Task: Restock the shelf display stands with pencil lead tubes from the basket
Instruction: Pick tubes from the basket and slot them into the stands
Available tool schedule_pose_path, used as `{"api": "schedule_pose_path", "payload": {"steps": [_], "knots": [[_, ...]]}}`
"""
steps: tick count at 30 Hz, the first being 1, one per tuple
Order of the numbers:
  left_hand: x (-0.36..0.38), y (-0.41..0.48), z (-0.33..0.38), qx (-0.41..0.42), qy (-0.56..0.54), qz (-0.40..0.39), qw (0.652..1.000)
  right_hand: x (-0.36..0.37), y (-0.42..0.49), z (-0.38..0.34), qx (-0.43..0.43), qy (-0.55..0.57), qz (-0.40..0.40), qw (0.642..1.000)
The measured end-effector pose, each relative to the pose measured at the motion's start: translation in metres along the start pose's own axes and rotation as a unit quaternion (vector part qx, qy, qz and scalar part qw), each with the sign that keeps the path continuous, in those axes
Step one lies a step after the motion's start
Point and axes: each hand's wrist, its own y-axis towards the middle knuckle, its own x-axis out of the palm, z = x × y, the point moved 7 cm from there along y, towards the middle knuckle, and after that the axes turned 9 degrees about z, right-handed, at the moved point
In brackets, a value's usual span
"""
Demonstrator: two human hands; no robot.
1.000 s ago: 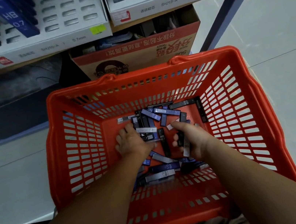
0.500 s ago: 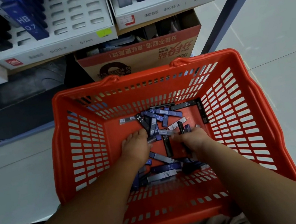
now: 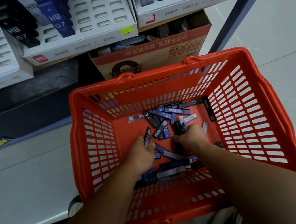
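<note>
Red basket held the lead tubes in a loose pile. My left hand pinched one tube; my right hand curled round several. Too many could slip and fall back.

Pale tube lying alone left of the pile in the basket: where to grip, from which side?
Probably pinch the pale tube across its long edges, left of mid-length, fingers coming straight down. It lies flat on bare basket floor; its right end nears the black HB 0.7 tube.
</note>
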Motion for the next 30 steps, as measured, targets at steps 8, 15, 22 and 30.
{"api": "schedule_pose_path", "payload": {"steps": [8,15,22,30], "knots": [[-0.008,-0.013,0.018,-0.031,-0.101,-0.023,0.994,-0.016,-0.019,-0.003,0.098,0.241,-0.111,0.959],[-0.036,-0.050,0.073,0.029,-0.088,-0.030,0.995,-0.025,-0.087,-0.065,0.021,0.289,-0.306,0.907],[-0.102,-0.112,0.128,0.109,-0.105,0.007,0.988,-0.076,-0.171,-0.114,-0.062,0.266,-0.348,0.897],[-0.186,-0.210,0.211,0.201,-0.130,0.016,0.971,-0.156,-0.270,-0.175,-0.178,0.128,-0.326,0.920]]}}
